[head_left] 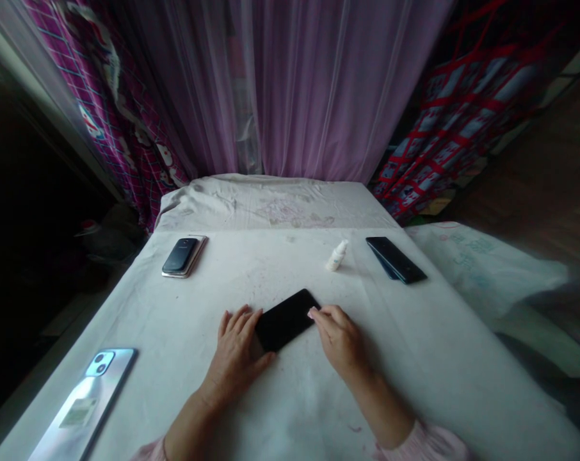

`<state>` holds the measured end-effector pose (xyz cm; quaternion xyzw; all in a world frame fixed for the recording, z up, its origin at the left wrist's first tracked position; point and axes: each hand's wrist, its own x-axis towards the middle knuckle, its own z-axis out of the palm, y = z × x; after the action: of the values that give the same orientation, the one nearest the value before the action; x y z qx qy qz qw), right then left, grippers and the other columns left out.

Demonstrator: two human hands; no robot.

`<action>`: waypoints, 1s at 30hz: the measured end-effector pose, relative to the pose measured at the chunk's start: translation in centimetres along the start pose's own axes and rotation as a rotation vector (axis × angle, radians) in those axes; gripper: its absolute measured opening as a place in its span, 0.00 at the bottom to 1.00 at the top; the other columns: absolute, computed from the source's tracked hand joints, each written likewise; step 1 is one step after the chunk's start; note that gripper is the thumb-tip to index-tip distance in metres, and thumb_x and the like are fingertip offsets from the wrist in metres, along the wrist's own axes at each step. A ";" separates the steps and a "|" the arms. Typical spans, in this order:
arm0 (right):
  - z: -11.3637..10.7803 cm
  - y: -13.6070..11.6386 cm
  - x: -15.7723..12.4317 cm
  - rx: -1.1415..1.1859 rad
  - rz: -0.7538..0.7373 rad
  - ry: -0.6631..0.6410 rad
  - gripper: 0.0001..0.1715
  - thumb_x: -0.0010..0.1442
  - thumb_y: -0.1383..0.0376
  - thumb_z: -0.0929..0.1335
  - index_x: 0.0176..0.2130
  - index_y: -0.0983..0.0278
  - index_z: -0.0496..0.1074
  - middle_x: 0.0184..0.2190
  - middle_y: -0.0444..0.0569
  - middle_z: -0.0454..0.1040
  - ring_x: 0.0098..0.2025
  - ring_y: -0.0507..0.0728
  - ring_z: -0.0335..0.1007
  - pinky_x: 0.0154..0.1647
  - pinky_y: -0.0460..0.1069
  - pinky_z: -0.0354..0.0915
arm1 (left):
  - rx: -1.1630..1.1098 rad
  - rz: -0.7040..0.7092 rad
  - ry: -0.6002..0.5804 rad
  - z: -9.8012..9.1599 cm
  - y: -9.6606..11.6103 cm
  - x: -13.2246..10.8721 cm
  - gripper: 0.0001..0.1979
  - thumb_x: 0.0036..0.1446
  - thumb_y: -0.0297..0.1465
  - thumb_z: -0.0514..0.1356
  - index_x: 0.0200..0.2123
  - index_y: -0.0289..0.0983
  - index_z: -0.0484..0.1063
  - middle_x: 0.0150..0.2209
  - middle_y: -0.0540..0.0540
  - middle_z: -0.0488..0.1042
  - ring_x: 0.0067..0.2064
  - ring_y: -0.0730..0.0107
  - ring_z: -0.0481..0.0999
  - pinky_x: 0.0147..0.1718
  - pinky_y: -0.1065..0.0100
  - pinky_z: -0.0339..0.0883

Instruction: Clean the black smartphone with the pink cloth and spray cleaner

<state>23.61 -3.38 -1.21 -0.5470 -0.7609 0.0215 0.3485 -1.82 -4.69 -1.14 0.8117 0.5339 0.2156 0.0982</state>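
Note:
A black phone (286,319) lies screen-up on the white cloth-covered table (415,358), in front of me at the middle. My left hand (237,352) rests flat beside its left edge, fingers stretched out, thumb touching the phone's near corner. My right hand (340,339) lies at the phone's right edge, fingers together, fingertips touching its far right corner. Neither hand lifts the phone.
A small white bottle (337,256) lies behind the phone. A dark phone (395,259) lies at the back right. Two stacked phones (184,256) sit at the back left. A silver phone (86,400) lies face-down at the near left. Purple curtains (294,89) hang behind.

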 end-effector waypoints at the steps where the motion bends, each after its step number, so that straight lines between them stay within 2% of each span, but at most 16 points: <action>1: 0.0 -0.6 -0.1 0.000 -0.015 -0.013 0.17 0.68 0.66 0.60 0.44 0.61 0.78 0.33 0.51 0.74 0.34 0.55 0.73 0.36 0.48 0.71 | -0.008 -0.003 -0.002 0.0 0.0 0.0 0.38 0.50 0.38 0.66 0.63 0.37 0.59 0.55 0.36 0.72 0.62 0.44 0.63 0.62 0.38 0.46; 6: 0.3 -4.2 -0.7 0.053 -0.117 -0.096 0.17 0.68 0.68 0.60 0.43 0.62 0.78 0.33 0.51 0.74 0.34 0.54 0.73 0.35 0.47 0.71 | -0.028 -0.006 -0.004 0.0 0.2 0.1 0.38 0.50 0.37 0.65 0.63 0.38 0.58 0.55 0.37 0.72 0.62 0.45 0.64 0.62 0.39 0.46; 8: 0.3 -4.8 -0.9 0.064 -0.137 -0.112 0.17 0.68 0.68 0.60 0.43 0.62 0.78 0.32 0.51 0.74 0.34 0.54 0.72 0.36 0.46 0.70 | -0.031 -0.004 -0.006 0.0 0.2 0.1 0.38 0.51 0.37 0.65 0.63 0.38 0.58 0.55 0.36 0.72 0.62 0.46 0.64 0.62 0.40 0.46; 10: 0.1 -4.2 -0.9 0.053 -0.130 -0.095 0.17 0.68 0.68 0.60 0.43 0.61 0.78 0.32 0.50 0.74 0.34 0.54 0.72 0.36 0.46 0.70 | -0.031 -0.009 0.000 0.0 0.3 0.1 0.38 0.50 0.37 0.65 0.63 0.38 0.58 0.55 0.36 0.72 0.62 0.46 0.64 0.62 0.40 0.46; 15: -0.9 -0.1 -0.6 -0.050 -0.043 0.037 0.17 0.67 0.68 0.61 0.42 0.63 0.78 0.32 0.50 0.74 0.32 0.53 0.72 0.33 0.45 0.69 | -0.026 -0.013 -0.001 -0.1 0.4 0.2 0.38 0.49 0.36 0.65 0.63 0.37 0.59 0.54 0.36 0.72 0.62 0.46 0.64 0.62 0.39 0.47; 17: -1.1 0.8 -0.5 -0.086 -0.033 0.062 0.17 0.67 0.69 0.61 0.42 0.64 0.78 0.32 0.51 0.74 0.32 0.53 0.72 0.33 0.45 0.69 | -0.028 -0.013 -0.007 -0.2 0.5 0.3 0.38 0.49 0.36 0.65 0.63 0.36 0.59 0.54 0.36 0.72 0.62 0.46 0.65 0.62 0.40 0.47; 20: -0.8 -0.2 -0.7 -0.086 -0.061 0.073 0.16 0.67 0.70 0.61 0.41 0.65 0.78 0.31 0.50 0.73 0.31 0.53 0.72 0.32 0.45 0.68 | -0.028 -0.007 -0.011 -0.1 0.4 0.3 0.38 0.50 0.35 0.65 0.63 0.36 0.58 0.55 0.35 0.72 0.62 0.46 0.64 0.62 0.39 0.47; 25: 0.0 -3.5 -1.3 -0.024 -0.139 -0.027 0.16 0.68 0.69 0.61 0.41 0.64 0.78 0.31 0.50 0.73 0.32 0.53 0.71 0.35 0.45 0.68 | -0.030 -0.007 -0.005 0.0 0.2 0.2 0.39 0.50 0.35 0.65 0.63 0.37 0.57 0.56 0.35 0.71 0.62 0.46 0.64 0.62 0.39 0.46; 27: -0.1 -3.5 -1.3 -0.023 -0.140 -0.037 0.16 0.68 0.69 0.61 0.41 0.63 0.78 0.31 0.49 0.73 0.32 0.53 0.72 0.35 0.45 0.68 | -0.036 -0.007 -0.009 0.1 0.2 0.2 0.38 0.50 0.36 0.65 0.63 0.37 0.57 0.56 0.35 0.71 0.62 0.46 0.64 0.62 0.38 0.47; 30: -0.6 -1.6 -1.1 -0.059 -0.088 0.015 0.16 0.68 0.69 0.61 0.42 0.64 0.78 0.31 0.50 0.73 0.31 0.52 0.72 0.33 0.45 0.68 | -0.045 -0.009 -0.004 0.1 0.2 0.2 0.38 0.50 0.36 0.65 0.63 0.37 0.57 0.56 0.36 0.71 0.62 0.45 0.64 0.62 0.38 0.47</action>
<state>22.82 -5.14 -0.64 -0.5231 -0.7820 -0.0205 0.3383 -1.56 -4.56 -1.08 0.8072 0.5325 0.2255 0.1186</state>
